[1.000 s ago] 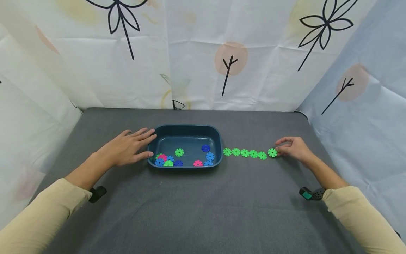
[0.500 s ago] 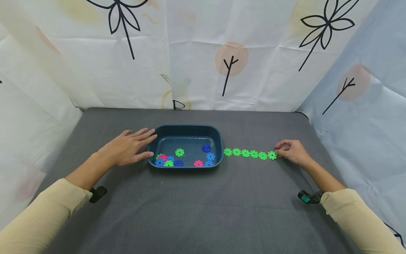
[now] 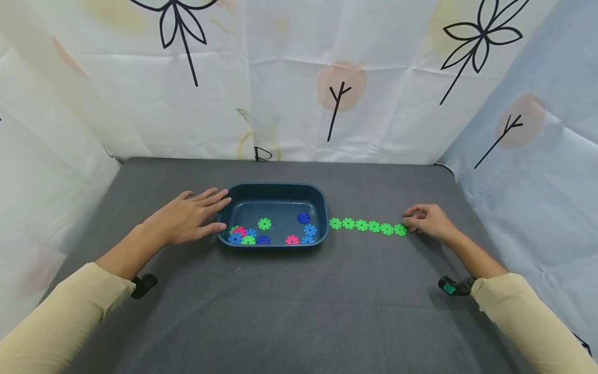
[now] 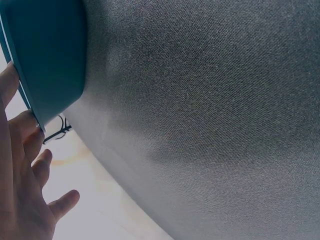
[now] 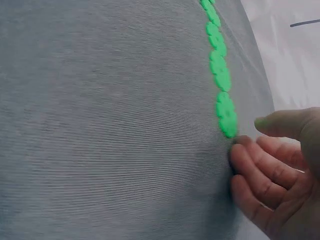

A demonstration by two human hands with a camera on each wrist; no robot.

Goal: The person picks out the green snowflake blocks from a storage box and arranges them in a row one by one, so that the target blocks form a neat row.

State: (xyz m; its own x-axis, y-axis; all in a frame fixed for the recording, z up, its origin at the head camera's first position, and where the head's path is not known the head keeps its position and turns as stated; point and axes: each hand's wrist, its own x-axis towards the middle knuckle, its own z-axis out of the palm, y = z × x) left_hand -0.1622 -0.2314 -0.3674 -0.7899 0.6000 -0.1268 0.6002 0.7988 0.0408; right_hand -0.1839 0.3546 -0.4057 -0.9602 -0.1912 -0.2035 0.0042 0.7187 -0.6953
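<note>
A row of green notched interlocking discs lies flat on the grey cloth. At its right end my right hand is beside the last green disc, fingertips right at its edge. In the right wrist view the thumb stands apart from the loosely bent fingers, and the end disc lies against its neighbour. My left hand is spread at the left side of a dark blue tray, fingertips at the rim. The left wrist view shows those fingers along the tray's edge.
Inside the tray lie loose discs: blue ones, pink ones and a green one. The grey cloth covers the table, and patterned white curtains stand behind and at both sides.
My right hand has brought the last green disc down to the end of the row, where it lies in line with the others. The left hand and tray have stayed in place.
</note>
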